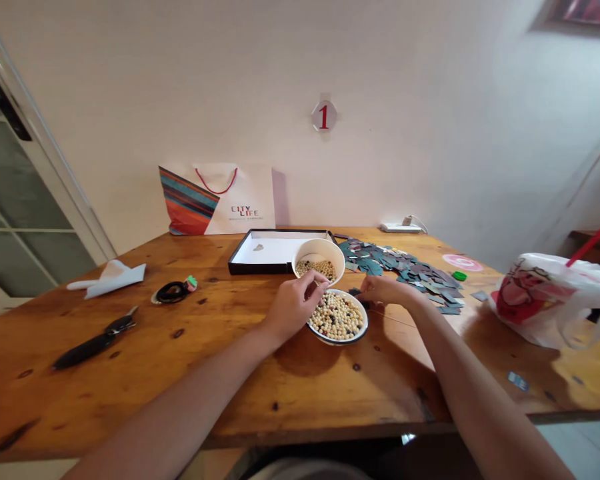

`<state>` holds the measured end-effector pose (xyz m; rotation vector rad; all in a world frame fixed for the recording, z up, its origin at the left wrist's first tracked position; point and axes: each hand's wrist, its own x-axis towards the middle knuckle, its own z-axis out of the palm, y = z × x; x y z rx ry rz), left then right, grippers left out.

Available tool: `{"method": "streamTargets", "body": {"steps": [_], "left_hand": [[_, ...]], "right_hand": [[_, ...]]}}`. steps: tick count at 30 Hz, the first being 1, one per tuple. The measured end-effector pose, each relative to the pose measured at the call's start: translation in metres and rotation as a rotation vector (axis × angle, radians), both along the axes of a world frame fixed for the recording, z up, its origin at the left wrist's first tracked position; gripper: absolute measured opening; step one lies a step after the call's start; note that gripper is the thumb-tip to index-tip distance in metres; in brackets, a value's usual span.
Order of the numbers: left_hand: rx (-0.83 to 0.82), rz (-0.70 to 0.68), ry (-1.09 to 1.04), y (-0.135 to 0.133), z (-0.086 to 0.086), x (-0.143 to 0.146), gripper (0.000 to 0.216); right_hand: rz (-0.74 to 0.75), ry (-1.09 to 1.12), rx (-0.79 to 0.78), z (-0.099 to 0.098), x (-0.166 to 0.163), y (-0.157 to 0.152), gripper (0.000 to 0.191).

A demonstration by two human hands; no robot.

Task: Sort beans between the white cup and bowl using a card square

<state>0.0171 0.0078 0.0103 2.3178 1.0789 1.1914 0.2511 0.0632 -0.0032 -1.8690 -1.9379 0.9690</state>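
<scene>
A dark-rimmed white bowl (338,341) full of pale beans (337,317), with a few dark ones among them, stands near the middle of the table. Over its left edge is my left hand (300,300), thumb and fingers pinched together; what they hold, if anything, is too small to make out. Just behind, a white paper tub (319,249) leans with more beans inside, close to those fingertips. My right hand (380,291) is closed to the right of the bowl, by a small dark object (355,292). Its grip is partly hidden.
Behind lie an open black-edged box (285,241) and a heap of dark puzzle pieces (400,263). A bagged drink (535,293) stands right. On the left are black-handled pruners (97,343), a black coil (173,291) and white paper (115,279). A paper bag (245,200) stands against the wall.
</scene>
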Motion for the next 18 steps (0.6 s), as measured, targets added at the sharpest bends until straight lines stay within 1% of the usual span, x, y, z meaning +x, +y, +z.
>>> {"method": "streamTargets", "body": {"steps": [3, 6, 10, 15, 18], "left_hand": [[-0.003, 0.001, 0.023, 0.000, -0.001, 0.000, 0.022], [-0.002, 0.003, 0.040, 0.000, -0.001, 0.000, 0.022], [0.006, 0.007, 0.062, 0.000, -0.001, 0.001, 0.021], [0.009, 0.004, 0.056, 0.000, -0.001, 0.002, 0.022], [0.017, 0.003, 0.059, 0.000, -0.001, 0.002, 0.021]], "right_hand": [[0.044, -0.048, -0.043, -0.005, 0.003, 0.004, 0.029], [0.045, -0.039, -0.067, -0.007, 0.008, 0.007, 0.025], [-0.017, -0.012, -0.047, -0.007, 0.011, 0.009, 0.021], [-0.113, 0.052, 0.033, -0.009, 0.014, 0.009, 0.010], [-0.151, 0.101, 0.070, -0.008, 0.016, 0.006, 0.010]]}}
